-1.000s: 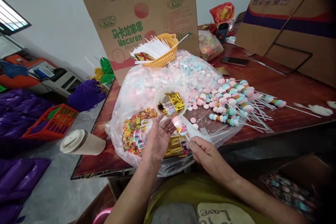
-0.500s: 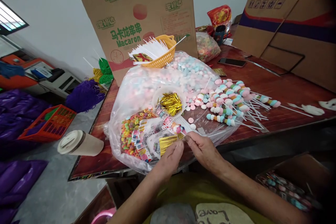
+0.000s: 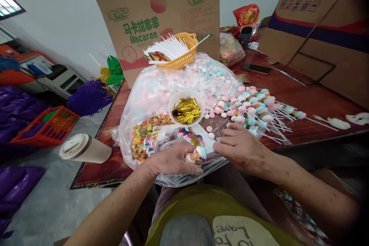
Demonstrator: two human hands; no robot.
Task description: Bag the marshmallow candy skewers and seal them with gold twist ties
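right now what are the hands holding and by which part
The left hand grips a candy skewer around its candies, some showing between thumb and fingers. Whether the right hand holds anything cannot be told.

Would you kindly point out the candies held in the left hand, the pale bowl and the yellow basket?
Candies [image 3: 199,154]: head view, on the exposed end projecting from the left hand [image 3: 175,158].
Pale bowl [image 3: 188,94]: head view, on its inner far wall.
Yellow basket [image 3: 182,61]: head view, on its perforated near side.
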